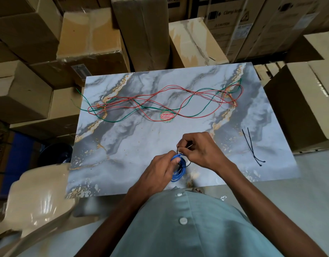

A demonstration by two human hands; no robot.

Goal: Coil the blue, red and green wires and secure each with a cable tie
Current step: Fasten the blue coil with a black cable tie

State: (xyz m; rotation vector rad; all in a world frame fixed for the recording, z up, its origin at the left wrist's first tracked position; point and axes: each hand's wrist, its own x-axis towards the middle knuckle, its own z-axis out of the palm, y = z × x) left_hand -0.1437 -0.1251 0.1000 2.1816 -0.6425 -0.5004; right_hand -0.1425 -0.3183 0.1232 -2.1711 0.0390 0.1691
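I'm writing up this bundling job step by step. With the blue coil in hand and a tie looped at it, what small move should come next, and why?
Probably pull the tie's tail through to cinch it. The left hand grips the blue coil, and the right hand pinches a black cable tie that looks loose beside it. The red wire and green wire lie uncoiled; two spare ties wait.

A round red and green sticker (pixel 167 116) on the marbled desk (pixel 134 145) read "Patelsa". On a tall cardboard box (pixel 232 21) behind the desk, blurred print read "Clamp" followed by an unclear word, and lower down "CAUTION". Other printing on the boxes was too blurred to read.
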